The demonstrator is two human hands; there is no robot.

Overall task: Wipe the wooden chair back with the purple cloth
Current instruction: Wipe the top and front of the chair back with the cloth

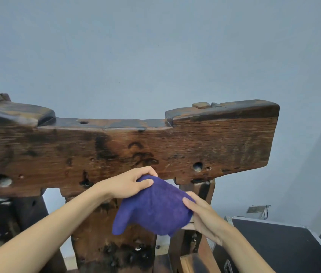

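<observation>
Both hands hold the cloth (155, 207) in front of the chair back (116, 152). Left hand (128, 184) grips the cloth's upper edge, thumb on the near side and fingers curled over the far side, close to the lower edge of the wide top rail (214, 142). Right hand (203, 215) pinches the cloth's right edge, thumb lying on the purple face and fingers tucked behind it. Between the two hands the cloth is stretched, with a loose corner hanging at lower left. It covers part of the middle upright board (100, 243); whether it touches the wood cannot be told. A black case (281, 243) stands at lower right, against the blue wall (155, 46).
</observation>
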